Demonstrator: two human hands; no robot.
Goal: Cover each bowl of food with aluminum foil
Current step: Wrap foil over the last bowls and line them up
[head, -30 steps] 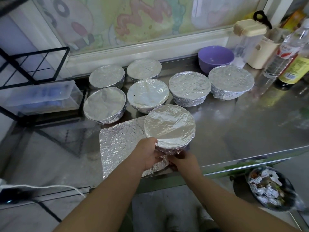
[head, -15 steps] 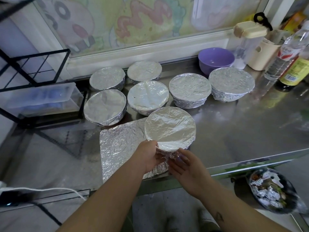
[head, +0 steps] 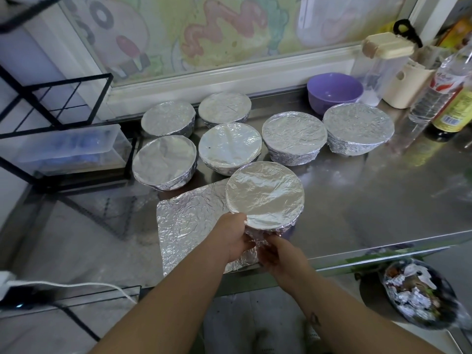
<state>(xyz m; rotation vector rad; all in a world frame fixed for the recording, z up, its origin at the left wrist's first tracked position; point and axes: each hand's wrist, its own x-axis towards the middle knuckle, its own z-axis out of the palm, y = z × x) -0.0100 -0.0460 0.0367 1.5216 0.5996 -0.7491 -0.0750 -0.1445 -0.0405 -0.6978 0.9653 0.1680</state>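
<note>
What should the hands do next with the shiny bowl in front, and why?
Probably squeeze the loose foil tight under the rim. The top of the nearest bowl is already smooth, but the foil below its near edge is crumpled, where the left hand grips and the right hand reaches.
</note>
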